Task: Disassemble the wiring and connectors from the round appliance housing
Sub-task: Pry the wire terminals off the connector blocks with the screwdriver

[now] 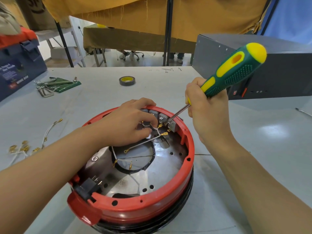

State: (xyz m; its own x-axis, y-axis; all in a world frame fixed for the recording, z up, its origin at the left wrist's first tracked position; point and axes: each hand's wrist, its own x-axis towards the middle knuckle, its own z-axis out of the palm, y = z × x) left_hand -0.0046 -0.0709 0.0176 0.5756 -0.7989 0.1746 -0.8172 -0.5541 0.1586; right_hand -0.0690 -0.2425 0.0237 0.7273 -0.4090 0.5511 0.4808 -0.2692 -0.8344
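A round red housing [189,159] with a shiny metal floor sits upside down on the grey table. Grey switch blocks [163,117] line its far inner wall, with brass spade connectors [164,133] and white wires [145,143] below them. My left hand [130,122] reaches over the far rim and pinches a white wire by the connectors. My right hand [206,112] grips a green and yellow screwdriver [236,70]; its tip touches a brass connector at the switch blocks. A black socket [87,188] sits at the near left rim.
Removed white wires with brass terminals [23,148] lie at the left. Hex keys on a green pouch [57,86], a roll of tape [127,80], a blue toolbox [15,68] and a grey metal box [278,71] stand further back.
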